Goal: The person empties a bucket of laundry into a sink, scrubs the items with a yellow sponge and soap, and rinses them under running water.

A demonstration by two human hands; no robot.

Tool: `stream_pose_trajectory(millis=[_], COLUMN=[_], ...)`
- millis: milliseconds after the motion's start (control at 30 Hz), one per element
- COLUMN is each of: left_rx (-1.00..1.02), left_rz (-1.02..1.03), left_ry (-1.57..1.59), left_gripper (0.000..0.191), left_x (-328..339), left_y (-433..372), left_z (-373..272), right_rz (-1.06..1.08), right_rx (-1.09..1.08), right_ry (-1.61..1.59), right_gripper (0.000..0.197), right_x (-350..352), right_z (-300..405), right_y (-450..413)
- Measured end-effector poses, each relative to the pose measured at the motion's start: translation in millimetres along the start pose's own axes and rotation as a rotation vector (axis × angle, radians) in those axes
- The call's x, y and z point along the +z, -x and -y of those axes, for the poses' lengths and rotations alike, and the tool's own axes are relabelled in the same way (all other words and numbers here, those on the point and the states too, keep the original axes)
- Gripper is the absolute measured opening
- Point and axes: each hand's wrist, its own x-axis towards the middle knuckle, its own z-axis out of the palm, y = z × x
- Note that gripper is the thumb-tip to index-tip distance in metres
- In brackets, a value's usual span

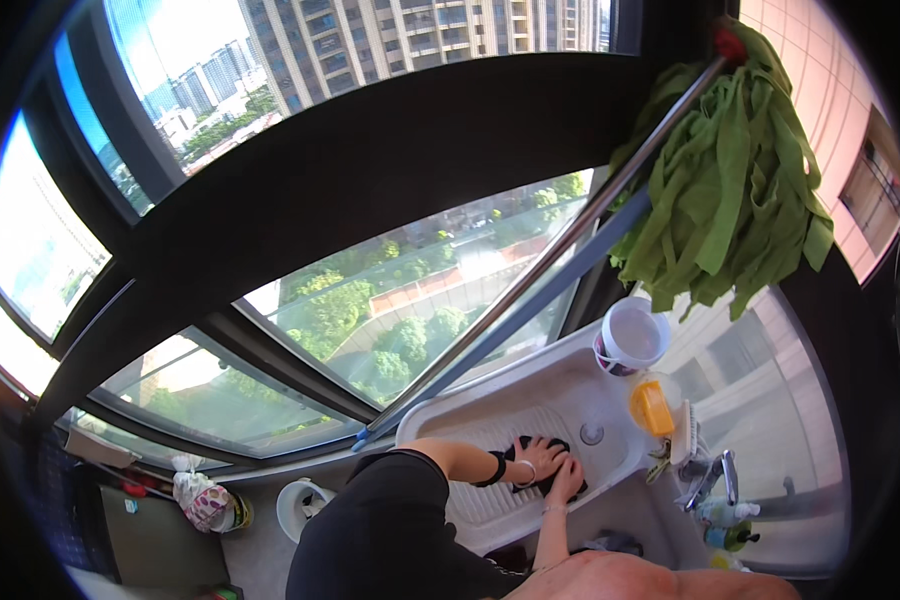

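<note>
A black cloth (525,448) lies bunched on the ribbed washboard (474,501) of a pale laundry sink (420,420). From the left, my left hand (538,459) presses onto the cloth with its fingers curled over it; a light bracelet circles the wrist and a black band the forearm. My right hand (565,480) reaches up from below and grips the cloth close beside the left, the two hands touching. Part of the cloth is hidden under them. The round drain (591,433) is just beyond the cloth.
A white bucket (636,334), an orange container (651,407), a scrubbing brush (685,435) and a chrome faucet (712,480) line the sink's right side, with several bottles (727,514) below. A green strip mop (727,180) hangs upper right, its pole (525,281) slanting across the windows. Another bucket (294,510) stands left.
</note>
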Motion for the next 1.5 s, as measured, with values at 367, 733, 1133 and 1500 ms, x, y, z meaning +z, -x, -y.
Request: stream_pose_trajectory(millis=[367, 733, 1133, 1500], left_rx=[0.259, 0.379, 0.475, 0.644], left_rz=[-0.534, -0.255, 0.019, 0.065], left_ry=[-0.255, -0.252, -0.067, -0.297], left_gripper=[0.029, 0.021, 0.043, 0.03], left_x=[36.5, 43.2, 28.4, 29.5], left_y=[-46.4, -18.9, 38.8, 1.1], left_z=[20.0, 34.5, 59.1, 46.6], right_rz=[-0.231, -0.063, -0.204, -0.249], right_rx=[-0.46, -0.192, -0.071, -0.137], right_ry=[0.409, 0.039, 0.154, 0.264], right_gripper=[0.027, 0.026, 0.032, 0.012], right_x=[7.5, 16.1, -0.5, 1.9], right_z=[18.0, 1.5, 35.6, 17.9], right_y=[-30.1, 15.9, 103.4, 57.0])
